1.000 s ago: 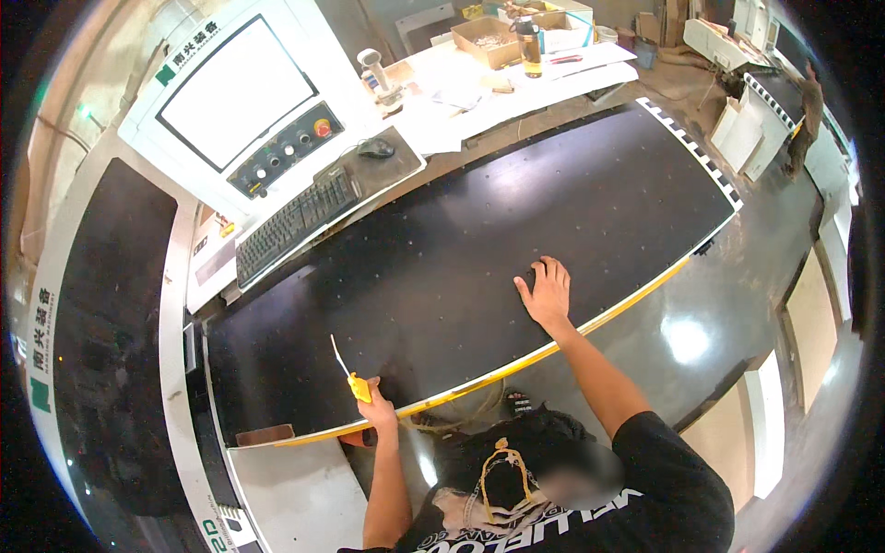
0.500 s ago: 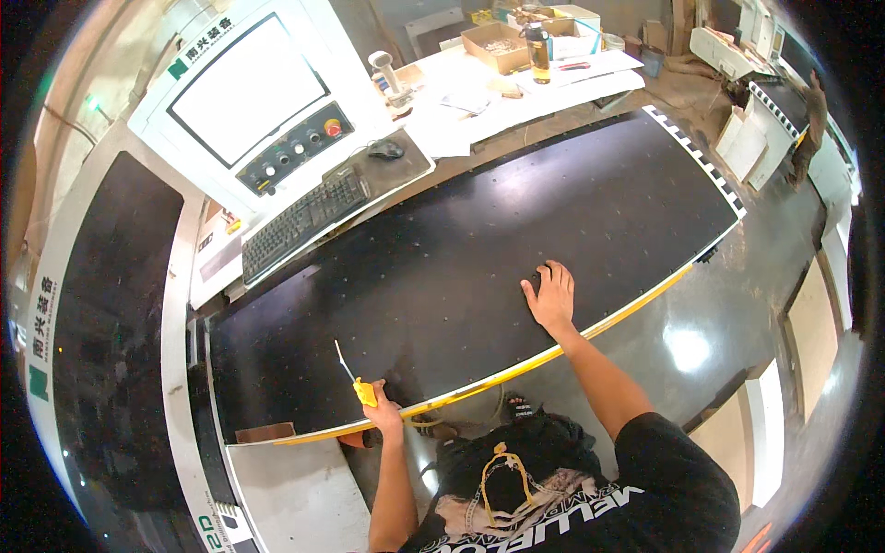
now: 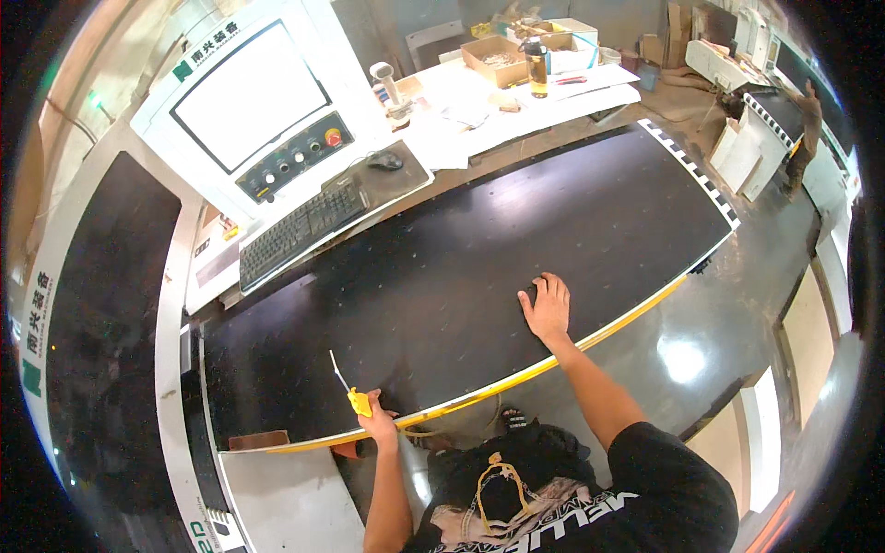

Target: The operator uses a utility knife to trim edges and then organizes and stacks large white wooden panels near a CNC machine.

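On the near edge of the black machine bed (image 3: 479, 267): left hand (image 3: 378, 426) clenched around a yellow tape measure (image 3: 359, 402), its thin pale blade (image 3: 337, 370) sticking up and away across the dark surface. Farther right, right hand (image 3: 548, 308) pressed flat on the same bed, fingers spread, grasping nothing, well apart from the tape measure. Along the bed's near side, a yellow edge strip (image 3: 590, 339) passing just below the right wrist. Beyond the bed, a white control console with a large pale screen (image 3: 249, 97), a row of knobs and a red button (image 3: 333, 139), then a black keyboard (image 3: 300, 230) and a dark mouse (image 3: 385, 160) on a tray. Farther back, a cluttered white worktable (image 3: 562, 97) with papers, a cardboard box (image 3: 496, 57) and a brown bottle (image 3: 536, 66).
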The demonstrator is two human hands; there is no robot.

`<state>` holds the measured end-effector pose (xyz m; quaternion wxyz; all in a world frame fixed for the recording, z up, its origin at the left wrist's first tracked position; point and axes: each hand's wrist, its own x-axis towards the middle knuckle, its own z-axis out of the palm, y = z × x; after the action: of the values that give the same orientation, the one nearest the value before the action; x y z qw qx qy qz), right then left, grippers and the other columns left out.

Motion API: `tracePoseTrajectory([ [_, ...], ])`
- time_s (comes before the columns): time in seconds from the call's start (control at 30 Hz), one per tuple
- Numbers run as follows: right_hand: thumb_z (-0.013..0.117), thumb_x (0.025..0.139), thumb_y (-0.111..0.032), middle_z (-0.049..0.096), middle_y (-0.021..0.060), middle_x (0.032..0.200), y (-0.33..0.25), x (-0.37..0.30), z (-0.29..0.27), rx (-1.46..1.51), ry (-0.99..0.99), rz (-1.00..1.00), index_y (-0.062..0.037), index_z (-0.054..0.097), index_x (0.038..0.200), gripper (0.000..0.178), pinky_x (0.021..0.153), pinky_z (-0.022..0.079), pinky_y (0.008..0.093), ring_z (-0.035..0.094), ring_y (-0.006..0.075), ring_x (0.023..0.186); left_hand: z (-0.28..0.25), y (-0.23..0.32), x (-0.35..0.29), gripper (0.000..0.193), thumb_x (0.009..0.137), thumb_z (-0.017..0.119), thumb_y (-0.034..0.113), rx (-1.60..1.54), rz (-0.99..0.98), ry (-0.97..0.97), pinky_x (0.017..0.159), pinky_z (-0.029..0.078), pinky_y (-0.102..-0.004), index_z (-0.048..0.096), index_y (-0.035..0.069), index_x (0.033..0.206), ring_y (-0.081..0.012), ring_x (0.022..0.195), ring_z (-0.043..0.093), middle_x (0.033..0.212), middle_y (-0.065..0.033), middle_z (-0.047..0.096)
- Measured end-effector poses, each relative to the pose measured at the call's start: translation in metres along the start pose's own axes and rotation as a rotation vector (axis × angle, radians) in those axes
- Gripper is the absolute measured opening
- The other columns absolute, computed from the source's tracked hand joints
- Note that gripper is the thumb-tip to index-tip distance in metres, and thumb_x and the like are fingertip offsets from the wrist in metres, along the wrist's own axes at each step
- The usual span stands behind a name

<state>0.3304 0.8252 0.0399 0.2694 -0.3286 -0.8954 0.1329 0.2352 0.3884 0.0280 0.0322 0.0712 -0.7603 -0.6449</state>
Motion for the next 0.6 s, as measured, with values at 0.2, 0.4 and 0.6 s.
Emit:
tracePoseTrajectory([
  [0.2, 0.066, 0.098, -0.041, 0.053, 0.0147, 0.14, 0.0, -0.001, 0.0, -0.004, -0.008, 0.018, -0.0053, 0.059, 0.127, 0.047, 0.118, 0.034, 0.0523, 0.045, 0.037, 0.137, -0.001, -0.001, 0.0, 0.024, 0.107, 0.059, 0.02, 0.008, -0.003, 0.004, 0.045, 0.054, -0.0275, 0.068, -0.003, 0.108, -0.0161, 0.06, 0.064, 0.111, -0.0112, 0.072],
  [0.4, 0.065, 0.098, -0.042, 0.053, 0.0149, 0.14, -0.001, 0.0, -0.001, -0.018, 0.025, -0.005, -0.0051, 0.06, 0.126, 0.047, 0.117, 0.035, 0.0524, 0.046, 0.0372, 0.137, -0.002, -0.008, 0.001, 0.026, 0.109, 0.056, 0.021, -0.01, 0.039, -0.025, 0.045, 0.054, -0.0259, 0.068, -0.003, 0.112, -0.0156, 0.062, 0.065, 0.111, -0.0108, 0.071],
  [0.6, 0.066, 0.098, -0.044, 0.053, 0.0189, 0.142, 0.0, -0.001, -0.002, 0.001, 0.0, 0.017, -0.0034, 0.061, 0.129, 0.051, 0.118, 0.035, 0.0541, 0.046, 0.0394, 0.137, -0.005, -0.013, 0.002, 0.031, 0.11, 0.057, 0.028, 0.043, 0.015, -0.046, 0.046, 0.052, -0.0259, 0.067, -0.002, 0.113, -0.0143, 0.063, 0.063, 0.112, -0.0099, 0.069],
])
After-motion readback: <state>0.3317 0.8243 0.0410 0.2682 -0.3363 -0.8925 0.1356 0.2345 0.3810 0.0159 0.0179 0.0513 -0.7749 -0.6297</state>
